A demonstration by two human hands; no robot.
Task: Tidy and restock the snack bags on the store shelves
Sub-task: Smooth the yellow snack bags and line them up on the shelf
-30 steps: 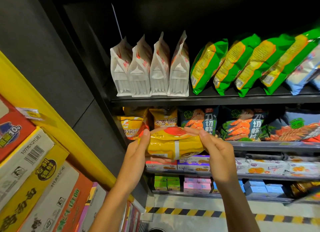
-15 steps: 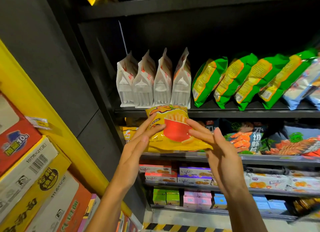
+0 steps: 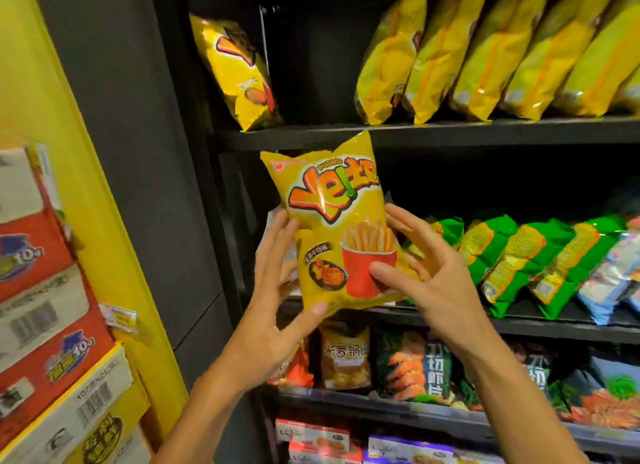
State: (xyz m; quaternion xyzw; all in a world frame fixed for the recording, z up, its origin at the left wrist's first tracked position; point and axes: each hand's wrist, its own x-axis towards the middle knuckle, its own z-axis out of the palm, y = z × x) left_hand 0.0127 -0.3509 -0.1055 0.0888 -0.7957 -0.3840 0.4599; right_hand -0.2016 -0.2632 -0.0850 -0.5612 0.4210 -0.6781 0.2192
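A yellow bag of potato fries (image 3: 332,221) stands upright in front of the dark shelf unit, its printed face toward me. My left hand (image 3: 273,311) holds its lower left edge, thumb under the bottom corner and fingers behind the side. My right hand (image 3: 426,269) holds the right edge, thumb on the red cup picture and fingers behind. On the top shelf (image 3: 415,132) a matching yellow bag (image 3: 239,72) leans at the left, with a gap beside it, then a row of several yellow bags (image 3: 485,55).
Green snack bags (image 3: 512,255) lie tilted on the middle shelf to the right. Dark shrimp-chip bags (image 3: 412,366) fill the shelf below, small boxes (image 3: 315,436) lower still. Stacked cartons (image 3: 45,325) and a yellow panel (image 3: 86,186) stand at the left.
Both hands have lifted the yellow bag from the lower shelves and turned it upright, face toward me. My view has tilted up, bringing the top shelf of yellow bags into sight.
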